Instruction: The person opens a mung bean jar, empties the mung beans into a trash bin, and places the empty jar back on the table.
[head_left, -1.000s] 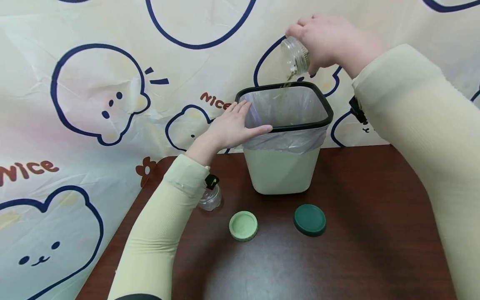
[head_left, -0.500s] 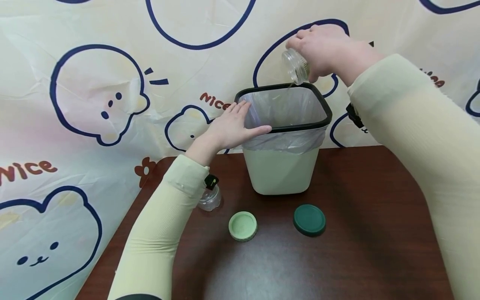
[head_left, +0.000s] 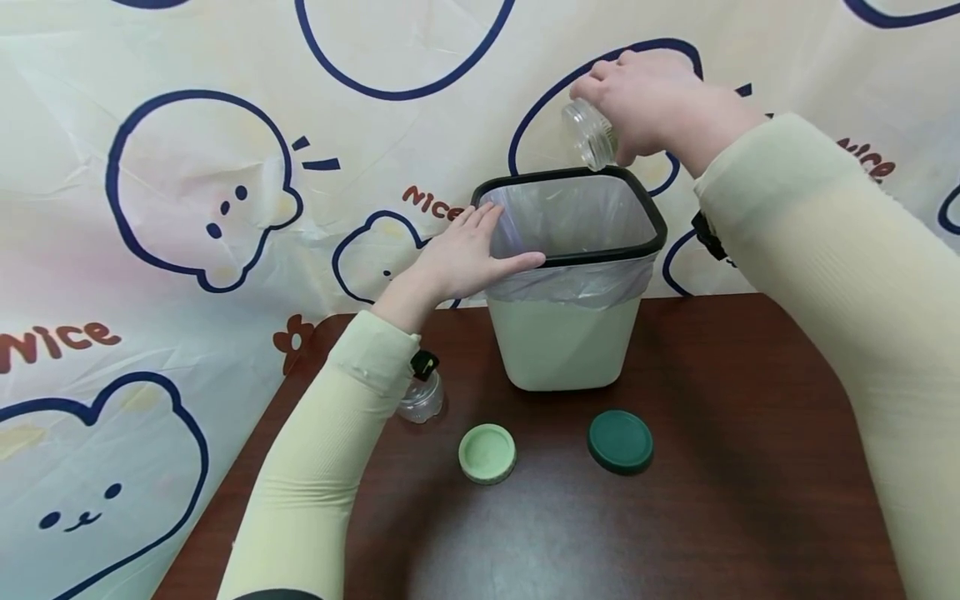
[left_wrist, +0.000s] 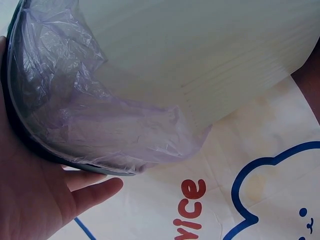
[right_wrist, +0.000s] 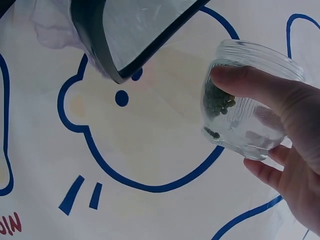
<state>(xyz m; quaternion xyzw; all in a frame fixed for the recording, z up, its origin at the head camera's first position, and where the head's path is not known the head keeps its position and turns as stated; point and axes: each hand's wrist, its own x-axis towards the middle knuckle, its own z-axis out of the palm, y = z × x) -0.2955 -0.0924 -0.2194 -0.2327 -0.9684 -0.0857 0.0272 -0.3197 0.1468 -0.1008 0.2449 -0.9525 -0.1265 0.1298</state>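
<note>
My right hand [head_left: 648, 104] grips a clear jar [head_left: 588, 133] tilted over the back rim of a pale green trash can [head_left: 566, 346]. In the right wrist view, thumb and fingers wrap round the jar [right_wrist: 250, 120]; dark green grains [right_wrist: 218, 101] lie inside against its wall. My left hand [head_left: 461, 254] rests on the can's black rim at the left, fingers extended and thumb along the front edge. The left wrist view has this hand [left_wrist: 40, 195] against the rim, beside the thin plastic liner [left_wrist: 125, 127]. The can's bottom is hidden.
On the dark brown table [head_left: 555, 533] lie a light green lid [head_left: 487, 454] and a dark green lid [head_left: 620, 442]. Another clear jar [head_left: 422, 400] stands partly behind my left wrist. A printed cloth [head_left: 405, 150] hangs behind the can.
My right hand has lowered the jar closer to the can's rim. Grains were falling from it a second ago; no stream shows now. My left hand stays put.
</note>
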